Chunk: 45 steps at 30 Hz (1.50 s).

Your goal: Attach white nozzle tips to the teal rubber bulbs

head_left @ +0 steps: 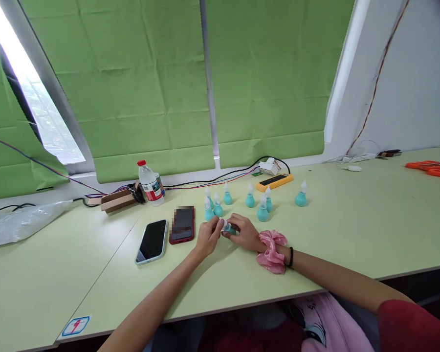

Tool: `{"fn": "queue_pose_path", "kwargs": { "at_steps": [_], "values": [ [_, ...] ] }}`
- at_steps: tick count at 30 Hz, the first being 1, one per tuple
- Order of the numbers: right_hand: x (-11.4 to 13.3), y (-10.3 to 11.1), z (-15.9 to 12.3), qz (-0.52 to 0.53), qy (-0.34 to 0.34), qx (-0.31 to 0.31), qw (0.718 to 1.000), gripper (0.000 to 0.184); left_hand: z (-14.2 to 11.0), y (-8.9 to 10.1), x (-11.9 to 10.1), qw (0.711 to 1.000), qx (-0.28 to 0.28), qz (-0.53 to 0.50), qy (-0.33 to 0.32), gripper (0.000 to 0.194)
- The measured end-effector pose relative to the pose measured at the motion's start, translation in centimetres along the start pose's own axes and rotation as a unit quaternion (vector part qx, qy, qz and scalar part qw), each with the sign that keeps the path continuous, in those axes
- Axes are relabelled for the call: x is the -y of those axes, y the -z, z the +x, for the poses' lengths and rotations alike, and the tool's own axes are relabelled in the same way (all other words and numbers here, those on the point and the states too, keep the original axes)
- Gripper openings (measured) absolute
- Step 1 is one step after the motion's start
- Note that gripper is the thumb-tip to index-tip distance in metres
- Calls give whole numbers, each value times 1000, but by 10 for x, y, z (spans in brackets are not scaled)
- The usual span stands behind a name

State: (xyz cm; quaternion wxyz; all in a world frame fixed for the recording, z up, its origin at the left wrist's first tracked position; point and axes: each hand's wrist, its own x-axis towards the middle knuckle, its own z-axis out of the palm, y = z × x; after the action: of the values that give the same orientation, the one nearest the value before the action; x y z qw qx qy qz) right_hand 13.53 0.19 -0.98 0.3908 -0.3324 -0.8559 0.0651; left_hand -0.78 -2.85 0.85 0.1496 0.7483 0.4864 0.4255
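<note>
In front of me, both hands meet over a small teal bulb aspirator (229, 228) with a translucent tip, tilted and partly hidden by fingers. My left hand (209, 238) pinches it at the pale tip end. The fingers of my right hand (245, 234) close round its teal bulb from the right. Just beyond stand several similar aspirators, all upright with tips pointing up. One aspirator (209, 213) is close behind my left hand, and another aspirator (263, 213) stands behind my right. A lone aspirator (300, 197) sits farther right.
Left of my hands lie a white-edged phone (152, 241) and a red-cased phone (182, 225). Behind them are a red-capped bottle (150, 186) and an open cardboard box (119, 201). A yellow power strip (275, 182) lies at the back. Orange-handled scissors (430, 167) rest far right.
</note>
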Motion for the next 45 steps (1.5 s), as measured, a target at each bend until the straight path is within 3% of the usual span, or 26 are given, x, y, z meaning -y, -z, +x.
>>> {"fn": "queue_pose_path", "kwargs": {
  "at_steps": [7, 14, 21, 32, 45],
  "values": [
    [-1, -6, -1, 45, -19, -11, 999, 16, 2, -3, -1, 998, -42, -47, 3, 35],
    [-1, -8, 1, 76, 11, 8, 997, 17, 5, -6, 7, 990, -74, -117, 32, 40],
    [-1, -8, 0, 76, 17, 24, 997, 16, 9, -7, 9, 973, -74, -208, 66, 40],
    [-1, -8, 0, 61, 18, 42, 997, 16, 12, -8, 12, 961, -74, -245, 105, 47],
    [-2, -11, -1, 53, 22, 51, 997, 16, 14, -12, 22, 941, -91, -300, 130, 41]
  ]
}}
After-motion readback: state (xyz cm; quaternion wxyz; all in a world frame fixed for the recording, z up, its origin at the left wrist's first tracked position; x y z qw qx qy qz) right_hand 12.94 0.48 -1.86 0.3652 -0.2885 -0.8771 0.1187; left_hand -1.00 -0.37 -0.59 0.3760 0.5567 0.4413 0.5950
